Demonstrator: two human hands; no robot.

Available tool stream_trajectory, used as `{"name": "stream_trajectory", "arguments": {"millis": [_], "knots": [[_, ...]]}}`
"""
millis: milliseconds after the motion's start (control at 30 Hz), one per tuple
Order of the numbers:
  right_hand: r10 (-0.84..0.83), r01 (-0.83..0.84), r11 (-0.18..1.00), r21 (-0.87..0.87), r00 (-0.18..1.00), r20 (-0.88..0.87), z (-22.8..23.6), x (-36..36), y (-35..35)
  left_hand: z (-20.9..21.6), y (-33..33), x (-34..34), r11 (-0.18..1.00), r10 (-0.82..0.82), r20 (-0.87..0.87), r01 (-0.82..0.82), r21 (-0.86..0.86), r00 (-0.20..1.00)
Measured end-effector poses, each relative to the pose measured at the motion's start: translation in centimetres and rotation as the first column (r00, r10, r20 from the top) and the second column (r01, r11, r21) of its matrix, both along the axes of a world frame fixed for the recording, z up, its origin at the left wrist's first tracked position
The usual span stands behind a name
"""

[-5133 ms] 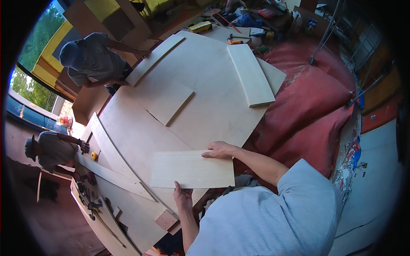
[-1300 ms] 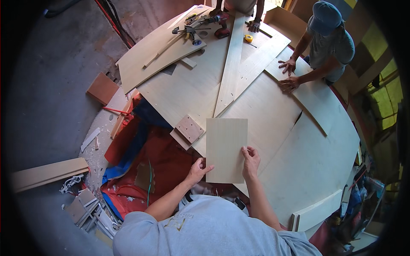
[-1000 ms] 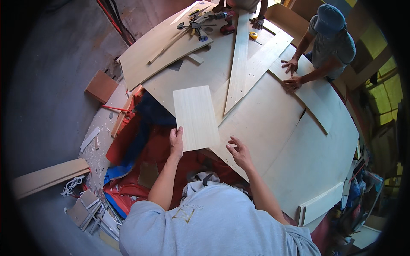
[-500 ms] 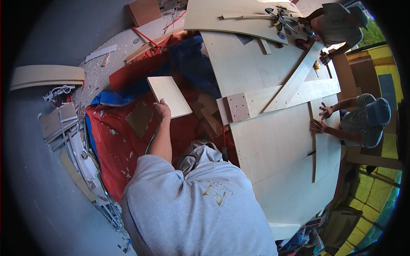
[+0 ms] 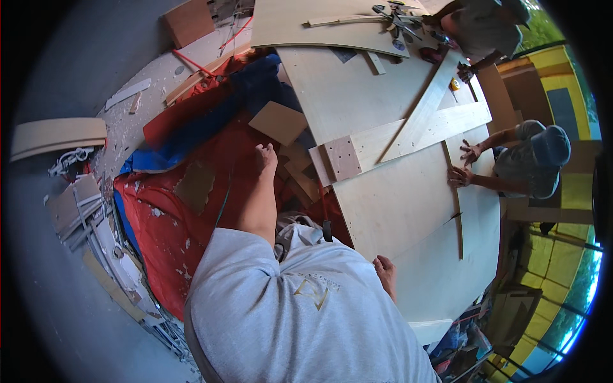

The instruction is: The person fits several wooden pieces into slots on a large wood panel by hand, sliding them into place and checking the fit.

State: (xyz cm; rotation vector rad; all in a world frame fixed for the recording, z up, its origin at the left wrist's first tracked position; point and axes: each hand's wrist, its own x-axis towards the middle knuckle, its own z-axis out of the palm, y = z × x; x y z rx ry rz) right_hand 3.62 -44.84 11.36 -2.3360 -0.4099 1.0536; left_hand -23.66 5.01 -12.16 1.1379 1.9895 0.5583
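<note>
My left hand (image 5: 267, 159) reaches out over the red tarp (image 5: 163, 223), fingers loosely apart and nothing in them. Just beyond its fingertips is a small rectangular wood board (image 5: 278, 123), apart from the hand. Beside my right side, my right hand (image 5: 385, 274) shows over the big plywood sheet (image 5: 415, 236). Its fingers are loosely bent, with nothing seen in them; its wrist is hidden by my shirt. Short wood offcuts (image 5: 300, 175) lie below the small board.
Across the plywood, a co-worker (image 5: 527, 159) has both hands on a wood strip (image 5: 472, 210). Another co-worker (image 5: 482, 32) leans in near clamps and tools (image 5: 399, 22). A drilled wood block (image 5: 343, 158) sits at the sheet's near edge. Scrap (image 5: 115, 255) lines the left wall.
The small board has left my left hand and now lies farther away, turned. My right hand has come into view by the plywood. The whole view has shifted slightly.
</note>
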Motion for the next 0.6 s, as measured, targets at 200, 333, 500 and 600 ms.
{"name": "stream_trajectory", "arguments": {"millis": [200, 333, 500, 600], "knots": [[0.112, -0.104, 0.989, -0.108, 0.991, 0.071, -0.5, -1.9, -3.0, -1.4, -3.8, 0.2, 0.983, 0.172, 0.557, -0.106, -0.148, 0.813], [-0.019, 0.024, 0.997, -0.067, 0.997, 0.074, -2.0, -4.0, -6.7, 2.9, -8.2, 0.0, 0.970, -0.032, 0.455, 0.137, -0.199, 0.890], [-0.242, 0.249, 0.968, -0.037, 0.961, 0.135, -5.4, -6.3, -11.2, 6.3, -9.7, -0.2, 0.969, -0.100, 0.370, 0.175, -0.175, 0.924], [-0.286, 0.289, 0.957, -0.017, 0.952, 0.107, -4.7, -6.5, -12.7, 8.7, -9.3, 0.3, 0.984, -0.103, 0.362, 0.149, -0.102, 0.927]]}}
